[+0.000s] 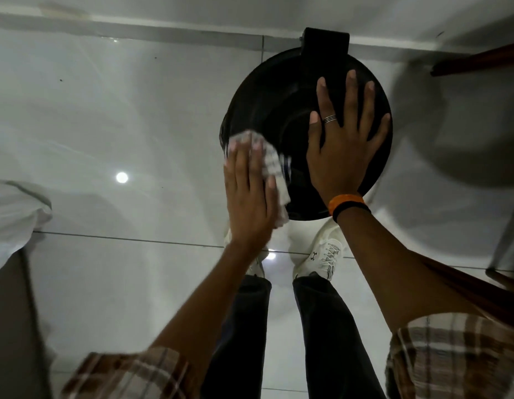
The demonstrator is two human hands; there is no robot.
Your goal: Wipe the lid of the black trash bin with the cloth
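The round black lid (273, 110) of the trash bin lies below me, its hinge block (324, 41) against the back wall. My left hand (248, 194) presses a white checked cloth (271, 165) flat onto the lid's near-left edge; the cloth pokes out beyond the fingers and to the right of the palm. My right hand (345, 139) rests flat on the right half of the lid, fingers spread, holding nothing. It wears a ring, with orange and black bands at the wrist.
Glossy white floor tiles (120, 116) surround the bin. My white shoes (322, 257) stand just in front of it. A dark wooden piece (477, 60) juts in at upper right, furniture legs (506, 254) stand at right, and white fabric (14, 214) hangs at left.
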